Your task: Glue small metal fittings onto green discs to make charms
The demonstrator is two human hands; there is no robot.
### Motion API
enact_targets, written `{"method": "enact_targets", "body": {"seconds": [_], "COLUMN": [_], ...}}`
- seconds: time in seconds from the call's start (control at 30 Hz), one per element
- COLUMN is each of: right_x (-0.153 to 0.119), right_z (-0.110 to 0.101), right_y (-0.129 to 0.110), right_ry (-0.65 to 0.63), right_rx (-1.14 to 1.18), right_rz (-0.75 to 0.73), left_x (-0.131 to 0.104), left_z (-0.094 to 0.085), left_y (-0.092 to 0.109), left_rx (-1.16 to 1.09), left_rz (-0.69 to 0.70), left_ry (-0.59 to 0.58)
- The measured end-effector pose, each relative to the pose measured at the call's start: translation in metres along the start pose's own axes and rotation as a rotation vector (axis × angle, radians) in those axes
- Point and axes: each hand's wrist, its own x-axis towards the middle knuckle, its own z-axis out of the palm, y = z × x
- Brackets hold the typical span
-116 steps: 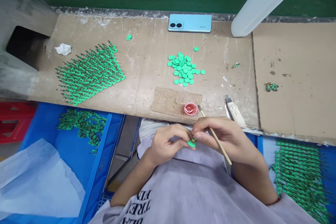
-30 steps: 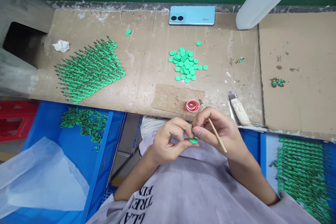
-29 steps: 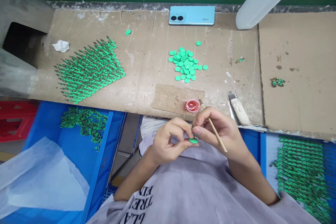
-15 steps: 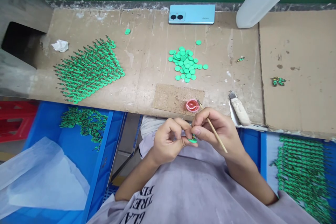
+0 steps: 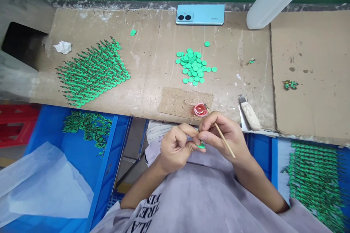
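Note:
My left hand [image 5: 176, 147] pinches a small green disc [image 5: 201, 146] between thumb and fingers, just in front of the bench edge. Closed beside it, my right hand [image 5: 225, 134] holds a thin wooden stick [image 5: 224, 139] that slants across the palm, and its thumb and fingertip meet over the disc. What those tips grip there is too small to tell. Beyond the hands a small round dish of red liquid [image 5: 200, 109] sits on a brown cardboard piece [image 5: 175, 102]. Loose green discs [image 5: 195, 68] lie in a heap behind it.
Rows of green pieces [image 5: 93, 72] cover the left of the bench. A blue phone [image 5: 200, 15] lies at the back, a taped blade [image 5: 250, 114] at the right. Blue bins [image 5: 102, 185] with green pieces flank the lap. A white tube [image 5: 276, 0] slants in from above.
Both hands have stayed nearly in place. The right hand and its stick have shifted very slightly to the left.

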Motion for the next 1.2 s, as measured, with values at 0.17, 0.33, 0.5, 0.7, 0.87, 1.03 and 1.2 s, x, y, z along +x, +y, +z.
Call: {"method": "enact_targets", "body": {"seconds": [0.17,0.33,0.5,0.7,0.87,1.03,1.2], "right_x": [0.0003,0.0001,0.0007,0.0001,-0.0001,-0.0005,-0.0018], "right_z": [-0.0004,0.0,-0.0005,-0.0014,-0.0014,-0.004,-0.0064], "right_y": [0.0084,0.0101,0.0067,0.0086,0.0097,0.0091,0.0085], "right_ry": [-0.001,-0.001,0.0,0.012,-0.03,-0.028,-0.051], "right_rx": [0.003,0.006,0.001,-0.037,-0.035,-0.056,0.01], "right_rz": [-0.069,-0.084,-0.104,-0.122,-0.13,-0.13,-0.127], "left_x": [-0.0007,0.001,0.0034,0.0019,-0.0004,0.0001,0.0024], "left_z": [-0.0017,0.001,0.0027,0.0005,-0.0013,-0.0014,-0.0044], "left_y": [0.0002,0.0007,0.0005,-0.0005,-0.0005,-0.0009,-0.0009], "left_rx": [0.109,0.047,-0.031,0.001,0.038,0.022,0.026], "left_rz": [0.097,0.061,0.007,0.029,0.037,0.02,0.011], "left_ry": [-0.041,-0.004,0.011,-0.009,-0.017,-0.024,-0.065]}}
